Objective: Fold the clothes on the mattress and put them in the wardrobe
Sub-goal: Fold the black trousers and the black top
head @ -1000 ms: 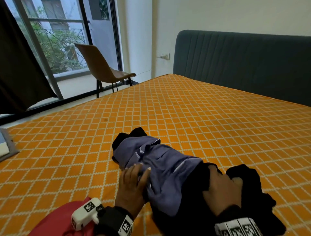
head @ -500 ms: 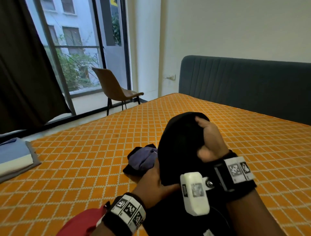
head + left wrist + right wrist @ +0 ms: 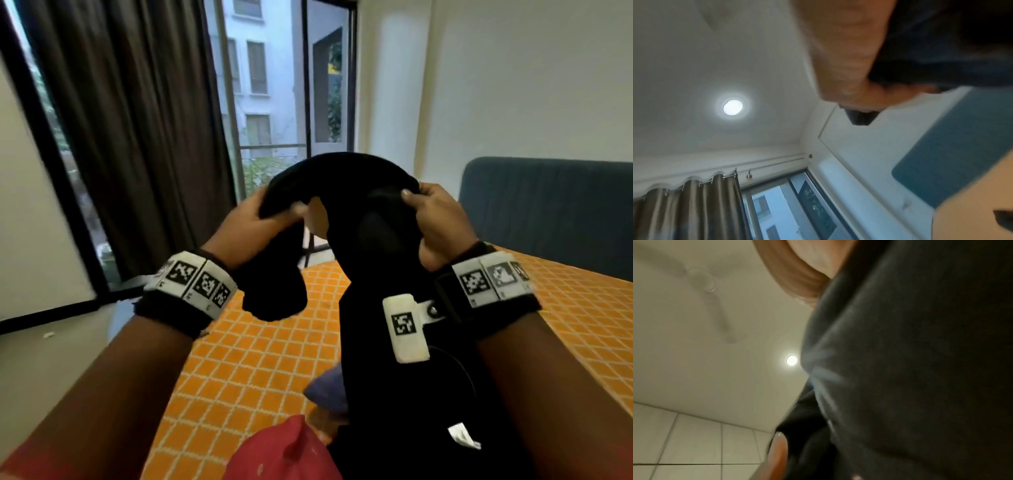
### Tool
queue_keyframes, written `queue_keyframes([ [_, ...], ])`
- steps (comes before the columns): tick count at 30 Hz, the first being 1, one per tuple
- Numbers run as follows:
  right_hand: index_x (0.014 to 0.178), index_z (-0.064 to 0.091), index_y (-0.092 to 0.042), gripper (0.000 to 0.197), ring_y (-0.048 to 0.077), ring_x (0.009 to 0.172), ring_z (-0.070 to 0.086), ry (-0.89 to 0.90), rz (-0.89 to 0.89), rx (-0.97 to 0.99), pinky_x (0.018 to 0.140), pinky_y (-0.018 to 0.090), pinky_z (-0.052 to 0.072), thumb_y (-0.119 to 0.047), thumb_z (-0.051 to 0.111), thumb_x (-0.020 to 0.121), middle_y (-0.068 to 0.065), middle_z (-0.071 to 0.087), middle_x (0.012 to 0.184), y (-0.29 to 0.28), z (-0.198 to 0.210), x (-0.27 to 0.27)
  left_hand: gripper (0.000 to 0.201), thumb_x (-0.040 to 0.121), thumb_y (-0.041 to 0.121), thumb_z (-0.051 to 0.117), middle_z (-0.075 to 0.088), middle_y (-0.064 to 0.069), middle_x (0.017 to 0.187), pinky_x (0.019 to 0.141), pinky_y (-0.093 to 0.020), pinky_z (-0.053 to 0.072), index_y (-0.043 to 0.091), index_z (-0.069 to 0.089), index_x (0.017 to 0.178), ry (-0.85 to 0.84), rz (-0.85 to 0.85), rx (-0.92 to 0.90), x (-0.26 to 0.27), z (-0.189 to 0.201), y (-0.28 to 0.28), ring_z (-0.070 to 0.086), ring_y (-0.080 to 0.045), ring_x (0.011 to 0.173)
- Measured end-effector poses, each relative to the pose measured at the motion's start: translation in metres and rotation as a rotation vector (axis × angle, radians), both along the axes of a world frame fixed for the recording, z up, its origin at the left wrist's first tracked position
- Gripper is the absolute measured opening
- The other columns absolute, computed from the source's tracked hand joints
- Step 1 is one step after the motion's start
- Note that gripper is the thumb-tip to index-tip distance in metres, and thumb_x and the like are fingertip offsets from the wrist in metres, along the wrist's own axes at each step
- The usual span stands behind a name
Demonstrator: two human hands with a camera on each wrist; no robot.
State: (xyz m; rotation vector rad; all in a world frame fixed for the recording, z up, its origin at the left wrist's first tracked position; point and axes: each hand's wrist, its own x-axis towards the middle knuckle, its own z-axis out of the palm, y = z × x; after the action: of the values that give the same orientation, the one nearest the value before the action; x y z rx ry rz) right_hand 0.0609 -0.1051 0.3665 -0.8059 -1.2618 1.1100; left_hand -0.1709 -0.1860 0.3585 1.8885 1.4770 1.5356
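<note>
Above mattress [image 3: 260, 359]: both hands [image 3: 337, 219] w/ black garment [image 3: 370, 274]

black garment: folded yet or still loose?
Loose. Left hand and right hand grip the black garment aloft; it hangs bunched over the mattress.

Black wristbands [image 3: 178, 308] with white markers

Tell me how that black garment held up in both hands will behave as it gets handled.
Probably floppy: the black garment arches between the left hand and right hand and hangs limp below. Likely light for its size, since the fingers hold it aloft by its top edge only. It will probably sag and swing rather than keep shape, so folding seems easier laid flat on the mattress.
</note>
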Motion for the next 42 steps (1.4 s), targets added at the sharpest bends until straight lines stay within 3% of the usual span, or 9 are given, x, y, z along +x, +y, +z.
queue_keyframes([
  [3,0.111,0.059,0.003,0.02,0.033,0.101,0.065,0.012,0.131,0.056,0.093,0.048,0.053,-0.009,0.053,0.096,0.025,0.065,0.111,-0.015,0.023,-0.046,0.061,0.072,0.032,0.079,0.053,0.024,0.122,0.098,-0.015,0.044,0.043,0.043,0.12,0.176,-0.23,-0.307,0.019,-0.013,-0.011,0.051,0.016,0.108],
  [6,0.1,0.055,-0.008,0.004,0.019,0.078,0.067,-0.038,0.34,0.161,0.07,0.031,0.057,-0.007,0.055,0.097,0.014,0.066,0.092,-0.042,0.034,-0.078,0.039,0.082,0.003,0.073,0.069,0.009,0.111,0.079,-0.016,0.053,0.021,0.061,0.114,-0.224,-0.174,-0.277,0.024,-0.06,-0.008,0.066,0.001,0.095],
  [16,0.135,0.024,-0.05,0.119,0.006,0.13,0.042,-1.011,0.696,0.17,0.109,0.032,0.039,-0.072,0.084,0.035,-0.021,0.039,0.139,-0.032,-0.148,-0.022,0.046,0.079,0.001,0.074,0.07,-0.013,0.112,0.097,-0.05,0.051,0.007,0.062,0.122,-0.761,0.246,0.128,-0.056,-0.053,-0.031,0.067,-0.03,0.105],
  [21,0.106,0.067,-0.025,0.066,0.027,0.104,0.062,-0.996,0.43,0.121,0.094,0.043,0.046,-0.081,0.055,0.073,0.014,0.066,0.109,-0.029,-0.234,-0.043,0.049,0.082,0.003,0.072,0.068,-0.011,0.12,0.097,-0.046,0.052,0.01,0.059,0.128,-0.728,0.317,0.185,-0.096,-0.039,-0.059,0.066,-0.027,0.109],
  [28,0.09,0.06,0.0,0.033,0.028,0.081,0.056,-0.798,0.175,0.36,0.081,0.041,0.044,-0.026,0.044,0.103,0.015,0.063,0.085,-0.018,-0.106,-0.098,0.04,0.08,0.014,0.076,0.07,-0.005,0.113,0.097,-0.041,0.052,0.014,0.064,0.118,-0.62,0.621,0.231,-0.189,-0.007,-0.103,0.067,-0.023,0.104],
  [32,0.087,0.065,-0.014,0.018,0.012,0.078,0.06,-0.659,0.256,0.586,0.074,0.026,0.044,-0.026,0.056,0.097,-0.002,0.066,0.08,-0.045,-0.056,-0.136,0.114,0.054,0.075,0.076,0.055,-0.014,0.138,0.107,-0.043,0.043,0.009,0.044,0.142,-0.331,0.943,-0.243,-0.268,-0.041,-0.124,0.054,-0.032,0.124],
  [35,0.112,0.065,-0.018,0.018,0.016,0.095,0.066,-0.777,0.532,0.52,0.088,0.033,0.051,-0.02,0.06,0.094,0.0,0.069,0.106,-0.052,-0.086,-0.168,0.114,0.069,0.064,0.074,0.039,-0.024,0.148,0.109,-0.043,0.038,-0.002,0.025,0.148,-0.135,1.011,-0.618,-0.264,-0.103,-0.128,0.043,-0.039,0.133],
  [39,0.123,0.059,-0.021,0.033,0.017,0.105,0.061,-1.196,0.662,0.333,0.086,0.025,0.044,-0.026,0.065,0.092,0.0,0.063,0.122,-0.038,-0.195,-0.166,0.068,0.084,0.05,0.069,0.058,-0.018,0.131,0.083,-0.022,0.045,0.01,0.049,0.135,0.111,0.559,-0.701,-0.166,-0.191,-0.126,0.06,-0.018,0.097],
  [42,0.108,0.055,-0.041,0.04,0.017,0.118,0.056,-1.403,0.826,0.214,0.096,0.026,0.042,-0.07,0.057,0.081,0.001,0.06,0.126,-0.042,-0.286,-0.14,0.113,0.058,0.086,0.059,0.044,0.005,0.142,0.105,-0.021,0.035,0.022,0.034,0.148,0.098,0.193,-0.88,-0.079,-0.265,-0.128,0.045,-0.01,0.128],
])
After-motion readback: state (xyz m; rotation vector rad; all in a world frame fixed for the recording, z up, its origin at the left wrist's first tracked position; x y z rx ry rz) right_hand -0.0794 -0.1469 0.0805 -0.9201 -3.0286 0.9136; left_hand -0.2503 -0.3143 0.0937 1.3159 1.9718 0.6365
